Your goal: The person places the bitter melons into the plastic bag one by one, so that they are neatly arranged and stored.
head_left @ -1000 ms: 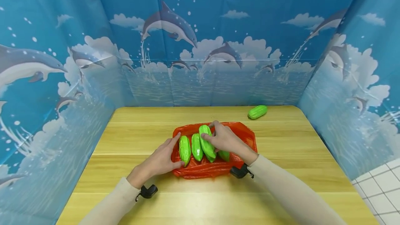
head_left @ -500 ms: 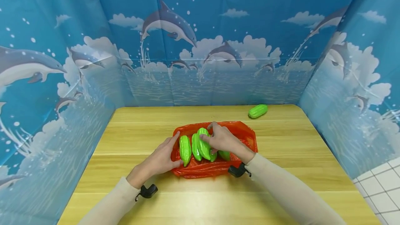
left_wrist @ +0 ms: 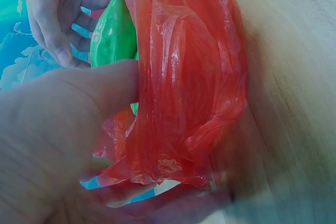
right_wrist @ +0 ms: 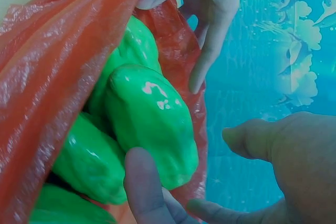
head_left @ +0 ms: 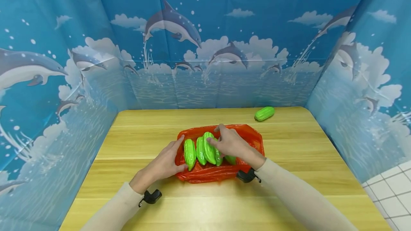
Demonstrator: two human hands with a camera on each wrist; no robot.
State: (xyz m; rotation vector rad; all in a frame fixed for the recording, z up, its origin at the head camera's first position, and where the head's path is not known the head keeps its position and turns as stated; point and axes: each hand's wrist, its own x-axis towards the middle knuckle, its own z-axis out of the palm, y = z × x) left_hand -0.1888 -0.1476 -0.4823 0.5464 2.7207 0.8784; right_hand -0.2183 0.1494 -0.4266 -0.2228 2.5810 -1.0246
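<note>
In the head view, a red plastic bag (head_left: 199, 178) lies with its mouth spread on the wooden table. Inside are several glossy, bright green, long ribbed vegetable-like pieces, one (head_left: 189, 154) near the left hand. My left hand (head_left: 162, 163) holds the left side of the mouth apart, thumb and fingers spread along the rim. Over the pieces reaches my right hand (head_left: 232, 142), beside the uppermost green piece (head_left: 209, 149). In the right wrist view, its thumb stands apart from that piece (right_wrist: 152, 124), while a finger (right_wrist: 142, 182) lies near or against its lower side.
Another green piece (head_left: 264, 113) lies outside the bag at the table's (head_left: 144, 131) back right. A blue dolphin-print curtain (head_left: 224, 85) encloses the back and sides. White tiles (head_left: 396, 191) show at lower right. Each wrist bears a black camera mount (head_left: 152, 196).
The uppermost green piece has come down and settled among the others, tilting more upright. My right hand has shifted only slightly. The left hand has stayed at the rim.
</note>
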